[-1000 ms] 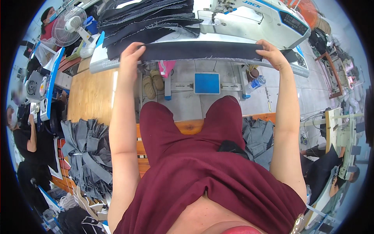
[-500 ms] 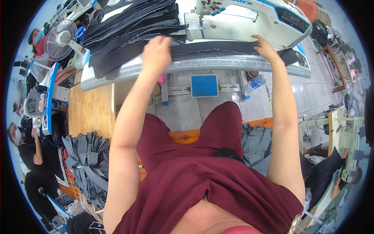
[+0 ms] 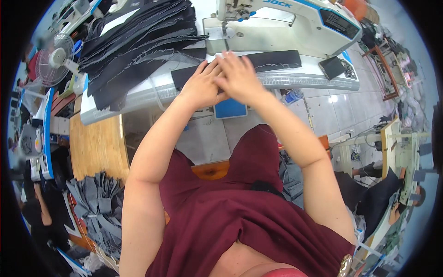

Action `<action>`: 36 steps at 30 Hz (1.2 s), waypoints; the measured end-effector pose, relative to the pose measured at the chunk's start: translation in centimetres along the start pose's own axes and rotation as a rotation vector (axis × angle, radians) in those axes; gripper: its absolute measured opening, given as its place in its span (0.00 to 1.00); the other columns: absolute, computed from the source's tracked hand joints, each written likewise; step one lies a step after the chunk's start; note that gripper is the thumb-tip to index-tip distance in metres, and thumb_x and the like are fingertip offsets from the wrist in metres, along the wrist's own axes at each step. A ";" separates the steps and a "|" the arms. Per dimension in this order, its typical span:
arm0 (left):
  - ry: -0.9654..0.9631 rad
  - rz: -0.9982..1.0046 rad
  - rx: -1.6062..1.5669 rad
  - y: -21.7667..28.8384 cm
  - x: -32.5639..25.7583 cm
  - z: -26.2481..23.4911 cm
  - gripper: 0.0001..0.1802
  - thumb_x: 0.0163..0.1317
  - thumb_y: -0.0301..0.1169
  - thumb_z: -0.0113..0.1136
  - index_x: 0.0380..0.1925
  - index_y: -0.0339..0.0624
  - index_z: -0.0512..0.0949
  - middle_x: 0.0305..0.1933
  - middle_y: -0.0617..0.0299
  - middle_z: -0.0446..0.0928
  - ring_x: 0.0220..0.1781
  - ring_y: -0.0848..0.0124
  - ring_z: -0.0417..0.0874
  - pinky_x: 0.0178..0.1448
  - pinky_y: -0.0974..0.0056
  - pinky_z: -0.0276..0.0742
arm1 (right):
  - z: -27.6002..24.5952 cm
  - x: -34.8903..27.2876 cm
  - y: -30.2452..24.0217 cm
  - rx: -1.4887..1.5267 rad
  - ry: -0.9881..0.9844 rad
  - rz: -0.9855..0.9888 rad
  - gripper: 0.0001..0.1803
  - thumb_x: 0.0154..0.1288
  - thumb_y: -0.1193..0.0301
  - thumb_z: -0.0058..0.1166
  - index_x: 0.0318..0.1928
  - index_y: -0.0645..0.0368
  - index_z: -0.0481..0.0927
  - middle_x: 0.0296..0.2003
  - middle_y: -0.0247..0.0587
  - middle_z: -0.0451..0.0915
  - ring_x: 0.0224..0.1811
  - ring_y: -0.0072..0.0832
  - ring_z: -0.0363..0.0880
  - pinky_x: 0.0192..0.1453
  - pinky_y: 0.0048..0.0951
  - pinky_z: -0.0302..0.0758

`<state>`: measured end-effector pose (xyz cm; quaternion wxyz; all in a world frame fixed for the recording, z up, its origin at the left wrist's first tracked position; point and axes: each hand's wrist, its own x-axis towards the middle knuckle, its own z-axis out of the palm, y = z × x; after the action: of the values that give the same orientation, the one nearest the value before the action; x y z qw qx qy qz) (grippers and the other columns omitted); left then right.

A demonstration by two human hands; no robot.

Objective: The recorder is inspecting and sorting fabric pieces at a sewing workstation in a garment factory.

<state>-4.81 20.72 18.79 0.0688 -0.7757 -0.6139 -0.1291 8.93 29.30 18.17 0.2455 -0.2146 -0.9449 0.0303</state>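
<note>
A dark denim strip (image 3: 279, 59) with a frayed pale edge lies across the front of the sewing machine table. My left hand (image 3: 203, 85) rests flat on its left part, fingers stretched out. Right beside it, my right hand (image 3: 239, 77) also lies over the strip, fingers extended and slightly blurred, its fingertips close to the left hand. Between them they cover the strip's middle. Just beyond stands the white and blue sewing machine (image 3: 311, 34), its needle area (image 3: 224, 30) past my fingertips. To the left, a fanned pile of dark denim pieces (image 3: 138, 44) overlaps the table.
A ruler strip (image 3: 295, 81) runs along the table's front edge. A black flat rectangular thing (image 3: 331, 68) lies at the right end. A fan (image 3: 57, 57) and a wooden board (image 3: 97, 147) are at left, above bundled grey denim pieces (image 3: 99, 212). Other people sit at the far left.
My right hand has moved left from the strip's right end to beside my left hand. The strip now lies flat, and the view has shifted slightly.
</note>
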 end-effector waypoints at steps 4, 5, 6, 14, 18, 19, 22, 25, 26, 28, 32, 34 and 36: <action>-0.010 0.008 -0.023 -0.1 0.0 0.2 0.43 0.56 0.57 0.51 0.65 0.43 0.57 0.70 0.53 0.53 0.72 0.61 0.51 0.73 0.54 0.45 | -0.1 -1.7 1.5 -0.067 -0.042 0.238 0.37 0.62 0.45 0.42 0.65 0.54 0.59 0.65 0.47 0.58 0.70 0.38 0.50 0.71 0.49 0.41; -0.006 0.013 -0.031 -0.1 0.1 0.2 0.43 0.56 0.57 0.51 0.65 0.43 0.57 0.70 0.53 0.53 0.72 0.61 0.51 0.73 0.54 0.45 | -0.5 -2.3 2.2 -0.127 -0.047 0.266 0.37 0.62 0.45 0.43 0.65 0.53 0.59 0.66 0.46 0.57 0.71 0.38 0.49 0.70 0.50 0.41; 0.000 0.014 -0.022 -0.2 0.1 0.1 0.43 0.56 0.57 0.51 0.65 0.42 0.57 0.70 0.53 0.54 0.72 0.61 0.51 0.73 0.54 0.44 | -0.8 -2.9 3.0 -0.156 -0.043 0.290 0.37 0.61 0.44 0.43 0.65 0.52 0.60 0.66 0.44 0.56 0.71 0.38 0.48 0.70 0.52 0.40; -0.100 -0.024 -0.047 0.3 1.3 -1.1 0.42 0.53 0.54 0.56 0.61 0.38 0.60 0.67 0.48 0.58 0.71 0.56 0.54 0.72 0.54 0.47 | -3.4 -0.2 3.9 -0.153 0.108 0.295 0.28 0.62 0.50 0.46 0.56 0.54 0.71 0.60 0.50 0.64 0.67 0.42 0.56 0.69 0.54 0.41; -0.008 0.020 -0.193 0.5 2.9 -0.3 0.38 0.52 0.51 0.58 0.56 0.35 0.64 0.65 0.47 0.59 0.70 0.55 0.55 0.72 0.55 0.49 | 0.9 4.3 4.7 -0.143 0.124 0.325 0.29 0.64 0.50 0.42 0.60 0.52 0.66 0.62 0.52 0.61 0.68 0.43 0.53 0.69 0.57 0.40; -0.004 0.028 -0.188 0.2 2.8 0.2 0.38 0.52 0.51 0.58 0.56 0.35 0.64 0.65 0.47 0.59 0.70 0.55 0.55 0.72 0.55 0.49 | 2.0 4.3 5.5 -0.214 0.088 0.377 0.30 0.64 0.49 0.41 0.62 0.52 0.64 0.63 0.52 0.60 0.69 0.43 0.53 0.69 0.57 0.40; 0.087 0.060 -0.115 0.7 1.7 0.7 0.41 0.55 0.54 0.54 0.61 0.35 0.60 0.66 0.48 0.58 0.71 0.59 0.54 0.72 0.56 0.48 | 1.3 2.1 7.5 -0.248 -0.059 0.478 0.35 0.63 0.45 0.40 0.63 0.53 0.62 0.64 0.53 0.58 0.70 0.44 0.50 0.68 0.57 0.42; 0.051 0.043 -0.078 0.4 1.8 0.8 0.39 0.58 0.53 0.50 0.62 0.37 0.59 0.67 0.49 0.57 0.71 0.60 0.54 0.72 0.57 0.47 | -0.8 -1.0 10.1 -0.230 -0.037 0.591 0.38 0.61 0.43 0.39 0.64 0.56 0.61 0.66 0.53 0.56 0.71 0.43 0.48 0.70 0.54 0.41; 0.051 0.055 -0.082 0.3 1.7 0.9 0.39 0.58 0.53 0.50 0.62 0.37 0.59 0.67 0.49 0.57 0.71 0.60 0.54 0.72 0.57 0.47 | -1.6 -2.1 11.0 -0.229 -0.040 0.595 0.38 0.62 0.43 0.39 0.64 0.56 0.60 0.66 0.53 0.55 0.71 0.43 0.47 0.70 0.51 0.42; 0.048 0.037 -0.111 0.0 1.4 0.7 0.38 0.59 0.53 0.50 0.62 0.37 0.60 0.67 0.50 0.58 0.71 0.60 0.55 0.72 0.57 0.48 | -1.8 -2.6 11.9 -0.211 -0.044 0.590 0.38 0.62 0.43 0.39 0.65 0.56 0.60 0.66 0.53 0.55 0.71 0.42 0.47 0.71 0.48 0.43; 0.060 0.021 -0.126 -1.7 -1.5 -0.4 0.36 0.58 0.49 0.53 0.61 0.39 0.62 0.66 0.52 0.60 0.70 0.61 0.57 0.71 0.57 0.51 | -1.5 -2.9 12.5 -0.264 -0.069 0.590 0.42 0.60 0.40 0.40 0.65 0.59 0.60 0.66 0.53 0.55 0.71 0.42 0.48 0.71 0.44 0.44; 0.067 0.001 -0.145 -2.1 -3.2 -1.1 0.35 0.58 0.47 0.54 0.61 0.39 0.62 0.67 0.54 0.60 0.69 0.61 0.58 0.71 0.57 0.52 | -1.9 -3.5 12.8 -0.266 -0.032 0.569 0.44 0.58 0.38 0.41 0.64 0.60 0.61 0.66 0.55 0.55 0.70 0.43 0.48 0.71 0.45 0.45; 0.089 -0.024 -0.148 -2.1 -4.1 -1.6 0.35 0.57 0.46 0.55 0.61 0.40 0.62 0.67 0.54 0.60 0.70 0.60 0.57 0.71 0.56 0.51 | -2.1 -3.7 13.6 -0.287 -0.053 0.549 0.45 0.58 0.37 0.41 0.64 0.61 0.62 0.65 0.57 0.56 0.70 0.45 0.49 0.70 0.45 0.46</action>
<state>-7.85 16.98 19.02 0.0371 -0.7648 -0.6082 -0.2092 18.14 40.00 16.11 0.1705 -0.4935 -0.8522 -0.0325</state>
